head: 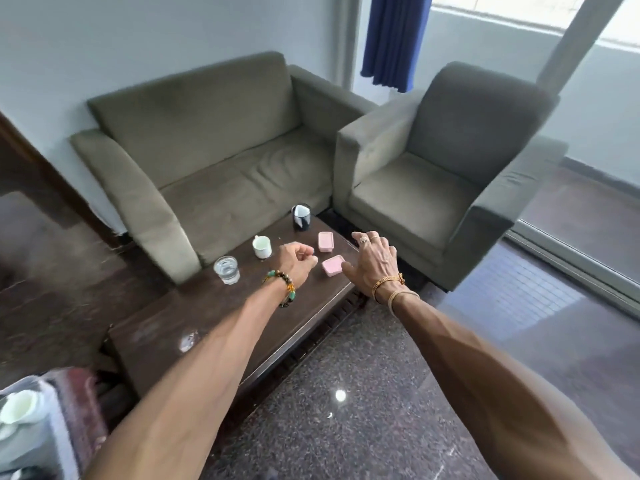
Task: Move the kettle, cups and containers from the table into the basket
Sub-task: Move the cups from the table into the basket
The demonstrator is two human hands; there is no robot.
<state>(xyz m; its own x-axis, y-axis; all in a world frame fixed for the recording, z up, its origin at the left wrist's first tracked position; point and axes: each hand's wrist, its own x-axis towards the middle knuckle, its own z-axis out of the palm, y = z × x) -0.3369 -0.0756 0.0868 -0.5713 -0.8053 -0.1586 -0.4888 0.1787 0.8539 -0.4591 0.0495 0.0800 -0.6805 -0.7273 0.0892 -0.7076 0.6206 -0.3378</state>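
Observation:
On the dark wooden table (207, 320) stand a clear glass (227, 270), a white cup (262, 246), a black and white kettle (301, 216) at the far end, and two pink containers, one farther (326, 241) and one nearer (332, 265). My left hand (297, 263) hovers over the table between the white cup and the nearer container, fingers curled in, holding nothing. My right hand (374, 259) is spread open just right of the nearer container, thumb close to it. The basket (52, 420) is at the bottom left corner, blurred, with a pale cup (19, 407) inside.
A grey-green two-seat sofa (207, 157) lies behind the table and a matching armchair (443, 174) stands to the right of it. Speckled stone floor (363, 393) stretches along the table's near right side. A blue curtain (394, 39) hangs by the window.

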